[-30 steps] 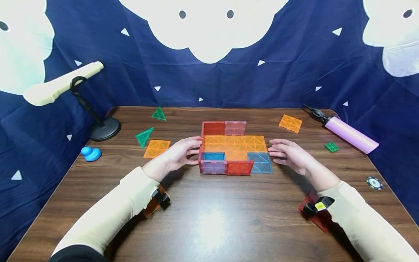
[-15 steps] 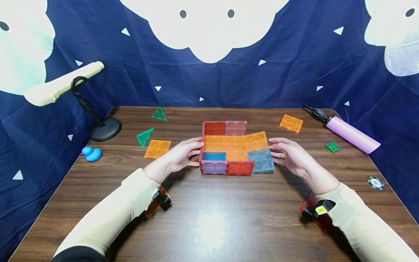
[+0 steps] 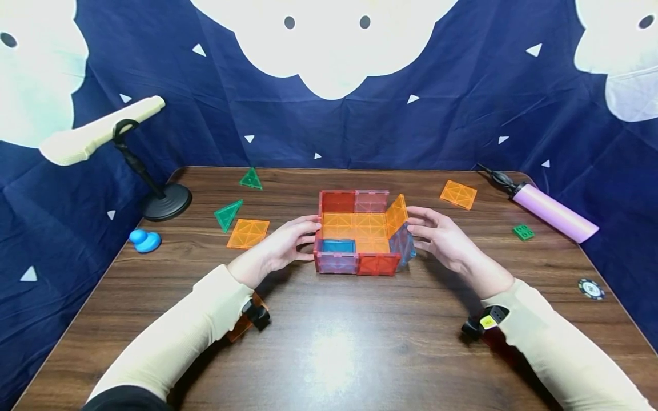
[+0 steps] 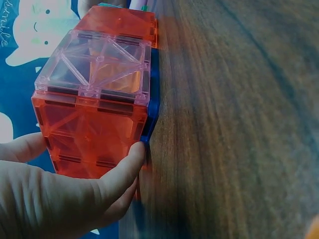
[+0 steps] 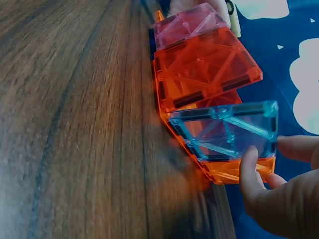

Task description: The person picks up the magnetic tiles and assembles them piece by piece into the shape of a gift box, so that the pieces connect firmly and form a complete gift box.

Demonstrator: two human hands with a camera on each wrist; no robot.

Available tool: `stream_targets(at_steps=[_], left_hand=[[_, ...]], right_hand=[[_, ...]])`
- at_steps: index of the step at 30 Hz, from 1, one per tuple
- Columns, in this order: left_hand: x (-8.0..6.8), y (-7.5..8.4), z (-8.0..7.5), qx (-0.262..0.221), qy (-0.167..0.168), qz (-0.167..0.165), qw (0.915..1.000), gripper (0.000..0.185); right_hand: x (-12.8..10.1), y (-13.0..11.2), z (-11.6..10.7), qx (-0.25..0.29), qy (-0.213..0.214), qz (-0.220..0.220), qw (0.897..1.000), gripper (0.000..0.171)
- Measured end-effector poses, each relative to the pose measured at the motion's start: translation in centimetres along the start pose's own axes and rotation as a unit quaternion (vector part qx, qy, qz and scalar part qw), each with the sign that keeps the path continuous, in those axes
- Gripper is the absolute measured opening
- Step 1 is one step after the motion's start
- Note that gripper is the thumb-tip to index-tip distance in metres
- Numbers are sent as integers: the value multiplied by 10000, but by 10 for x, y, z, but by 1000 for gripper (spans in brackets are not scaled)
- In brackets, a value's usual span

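Note:
A shallow open box of magnetic tiles point(image 3: 360, 228) stands mid-table, with an orange floor and low red and pink walls at back and front. My left hand point(image 3: 304, 233) rests its fingers against the left wall; the left wrist view shows the left hand point(image 4: 114, 179) pressing a red wall tile point(image 4: 89, 134) beside a pink tile point(image 4: 99, 67). My right hand point(image 3: 418, 225) pushes with straight fingers on an orange tile point(image 3: 397, 214) and a blue tile point(image 3: 403, 245), both tilted steeply up. In the right wrist view the right hand point(image 5: 269, 184) touches the blue tile point(image 5: 227, 129).
Loose on the wooden table point(image 3: 334, 342) lie an orange square point(image 3: 248, 233), two green triangles point(image 3: 227, 213), another orange square point(image 3: 458, 194), a purple pump point(image 3: 552, 210), a green brick point(image 3: 523, 231), a poker chip point(image 3: 590, 288), a blue toy point(image 3: 144, 240) and a black stand point(image 3: 164, 202).
The orange and blue tiles on the right lay flat a second ago and now tilt steeply upward. My right hand has moved left with them. The left hand has stayed put.

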State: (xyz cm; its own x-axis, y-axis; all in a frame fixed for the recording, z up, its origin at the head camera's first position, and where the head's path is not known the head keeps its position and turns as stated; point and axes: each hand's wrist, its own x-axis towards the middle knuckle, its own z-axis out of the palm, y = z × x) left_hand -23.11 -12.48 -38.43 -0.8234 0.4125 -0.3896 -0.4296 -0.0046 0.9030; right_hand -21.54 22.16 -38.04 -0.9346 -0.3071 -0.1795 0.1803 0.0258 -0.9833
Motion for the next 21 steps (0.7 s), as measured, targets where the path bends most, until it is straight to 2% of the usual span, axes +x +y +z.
stream_targets(at_steps=[4,9,12,15,16,18,19,21], left_hand=[[1,0,0,3,31,-1,10000,63],[2,-1,0,16,16,1,10000,64],[2,-1,0,-19,30,-2,10000,64],[3,-1,0,-13,26,10,10000,65],[3,-2,-1,-11,32,9,10000,64],[2,-2,-1,2,32,10,10000,64],[2,-1,-1,8,30,11,10000,64],[2,-1,-1,15,26,18,10000,64]], right_hand=[[6,2,7,54,-131,33,9999,58],[9,2,13,-203,-110,-15,9997,56],[11,1,11,-557,-103,-78,9984,53],[17,-2,0,-1144,33,-118,9934,50],[19,-4,-6,-1454,137,-124,9892,50],[26,-7,-21,-2397,394,-190,9699,49],[30,-10,-29,-2909,525,-176,9552,50],[38,-16,-47,-3897,742,-89,9179,53]])
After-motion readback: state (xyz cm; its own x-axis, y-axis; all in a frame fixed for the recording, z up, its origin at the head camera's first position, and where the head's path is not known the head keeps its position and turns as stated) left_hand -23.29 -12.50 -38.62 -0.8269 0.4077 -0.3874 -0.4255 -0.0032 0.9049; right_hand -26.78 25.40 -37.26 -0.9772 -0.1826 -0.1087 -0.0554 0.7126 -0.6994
